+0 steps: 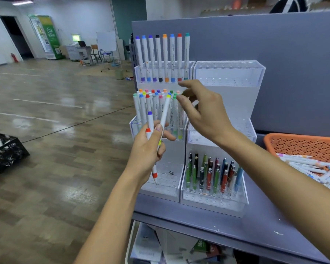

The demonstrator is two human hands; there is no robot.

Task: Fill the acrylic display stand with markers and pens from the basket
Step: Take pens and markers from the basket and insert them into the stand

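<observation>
Nearest to the camera, the left hand [147, 149] is raised in front of the acrylic display stand [240, 96] with its fingers curled round a bundle of held markers [165, 111]. The bundle's white barrels point upward; caps in yellow-green, blue and red are visible.

Just beyond, the right hand [204, 115] hovers beside the yellow-green cap. Its thumb and forefinger are spread apart and it holds nothing.

The stand sits on the grey bench [255, 225] and consists of two stepped units placed side by side.
- Lowest step, right unit: upright pens [210, 174] in green, red, black and blue.
- Middle step, left unit: a dense group of stored markers [154, 105], partly behind the hands.
- Top step, left unit: a back row of markers [165, 56], eight in number, standing upright.

To the right of the stand, the orange basket [303, 145] rests on the bench and contains loose markers [309, 164] lying flat.

A grey partition [284, 44] stands behind the stand. Far left, a black crate [6, 151] sits on the wooden floor [55, 111].
</observation>
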